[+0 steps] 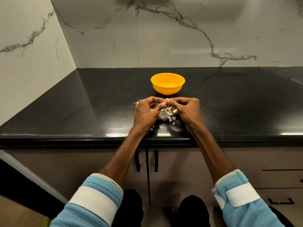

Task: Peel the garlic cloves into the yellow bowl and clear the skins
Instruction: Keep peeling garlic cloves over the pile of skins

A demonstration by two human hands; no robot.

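A yellow bowl (167,85) stands on the black counter, just beyond my hands. My left hand (146,111) and my right hand (188,110) meet over the counter, fingertips together, pinching a small pale garlic clove (167,100) between them. Below the fingertips lies a heap of papery garlic skins (168,113) on the counter. A few more skin flakes (136,102) lie just left of my left hand. What the bowl holds cannot be made out from this angle.
The black counter (98,112) ends in a front edge near my forearms. A marble wall (164,38) rises behind it and another on the left. Cabinet doors with black handles (138,160) are below.
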